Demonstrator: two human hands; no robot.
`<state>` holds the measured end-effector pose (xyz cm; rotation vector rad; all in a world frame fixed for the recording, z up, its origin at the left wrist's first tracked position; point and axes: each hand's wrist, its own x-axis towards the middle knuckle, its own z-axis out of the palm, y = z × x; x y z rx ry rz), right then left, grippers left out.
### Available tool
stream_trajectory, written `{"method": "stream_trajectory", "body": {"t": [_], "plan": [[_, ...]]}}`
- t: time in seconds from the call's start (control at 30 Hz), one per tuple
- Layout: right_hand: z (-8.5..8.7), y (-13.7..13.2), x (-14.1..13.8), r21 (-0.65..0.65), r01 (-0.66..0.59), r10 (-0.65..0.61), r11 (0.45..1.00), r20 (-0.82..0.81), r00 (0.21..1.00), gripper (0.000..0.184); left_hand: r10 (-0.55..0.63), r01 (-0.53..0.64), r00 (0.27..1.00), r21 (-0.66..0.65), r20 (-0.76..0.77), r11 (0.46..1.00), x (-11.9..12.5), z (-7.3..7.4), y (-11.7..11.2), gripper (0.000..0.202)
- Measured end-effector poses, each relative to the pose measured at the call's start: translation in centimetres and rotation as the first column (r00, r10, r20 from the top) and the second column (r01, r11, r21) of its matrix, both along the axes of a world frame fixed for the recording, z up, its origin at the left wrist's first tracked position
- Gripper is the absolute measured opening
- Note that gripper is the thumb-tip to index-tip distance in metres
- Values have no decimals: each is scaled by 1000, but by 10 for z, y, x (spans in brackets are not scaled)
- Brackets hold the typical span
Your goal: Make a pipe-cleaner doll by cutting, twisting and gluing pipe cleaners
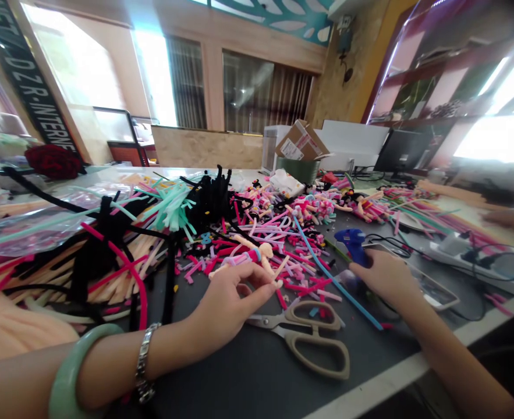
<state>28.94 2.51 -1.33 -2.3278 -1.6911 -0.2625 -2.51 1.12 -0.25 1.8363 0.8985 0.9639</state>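
Note:
My left hand [226, 299] is closed, thumb and fingertips pinching a small pipe-cleaner doll [264, 254] with cream limbs and a pink and blue body. Part of the doll is hidden behind the fingers. Over on the right, my right hand [387, 276] is wrapped round a blue hot glue gun [351, 240]; its lower part is covered by the hand. Scissors with beige handles [346, 364] lie on the dark table [239, 372], their blades partly under my left hand. A long blue pipe cleaner [326, 270] runs between the two hands.
Cut pink and purple pipe-cleaner pieces [278, 233] cover the middle. Bundles of black [211, 201], mint [169, 209] and cream stems [121, 273] lie left. A power strip [461, 250] with cables is at right, near another person's hand [510, 220]. A cardboard box [302, 141] stands behind.

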Motion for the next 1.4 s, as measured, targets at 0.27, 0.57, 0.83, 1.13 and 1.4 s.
{"method": "stream_trajectory", "body": {"t": [0.27,0.57,0.83,1.13,1.4], "plan": [[8,-10,-14,185,60,-50,981,-62,997,29,-1,1,999,-1,51,1000,0,1,1,16],[8,-15,-21,306,-5,43,952,-119,992,28,-7,6,999,27,43,1000,-1,0,2,15],[9,-15,-20,299,-18,62,954,-136,989,26,-9,8,999,41,32,999,-1,0,2,12],[8,-16,-23,283,-54,94,958,-130,987,27,-13,11,999,53,35,999,0,0,2,12],[8,-16,-22,277,-78,120,958,-139,983,26,-8,6,999,62,40,998,0,-1,2,12]]}}
